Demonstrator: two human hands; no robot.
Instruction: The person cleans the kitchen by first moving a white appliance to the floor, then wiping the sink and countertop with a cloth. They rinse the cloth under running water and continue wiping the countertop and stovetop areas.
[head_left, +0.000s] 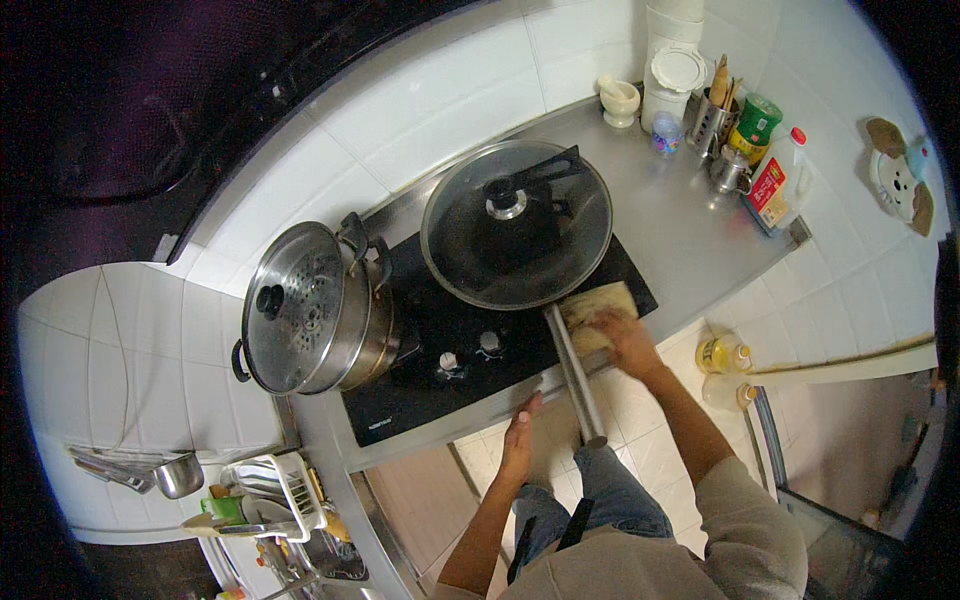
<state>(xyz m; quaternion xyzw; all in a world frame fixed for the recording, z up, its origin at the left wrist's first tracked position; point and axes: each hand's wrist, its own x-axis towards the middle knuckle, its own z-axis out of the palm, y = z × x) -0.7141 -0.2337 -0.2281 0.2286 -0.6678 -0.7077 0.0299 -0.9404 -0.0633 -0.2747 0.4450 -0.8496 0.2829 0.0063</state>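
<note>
My right hand (624, 339) presses a yellowish cloth (598, 309) flat on the black glass cooktop (420, 300), just right of the long metal pan handle (576, 379). Its fingers are blurred. Near the counter's front edge, left of that handle, my left hand (521, 439) hangs with nothing in it; it is seen edge-on. A large pan under a glass lid (517, 247) stands at the back right of the cooktop, with a black utensil across the lid's upper part. A steel steamer pot (360, 337) with a glass lid (296, 307) stands on the left. Two control knobs (490, 343) sit between them.
At the back right of the steel counter (645, 195) stand a stone mortar (619, 105), a utensil holder (712, 124), a steel pot (730, 171) and a plastic jug (780, 180). Oil bottles (724, 355) stand on the floor. A white dish rack (304, 495) is at lower left.
</note>
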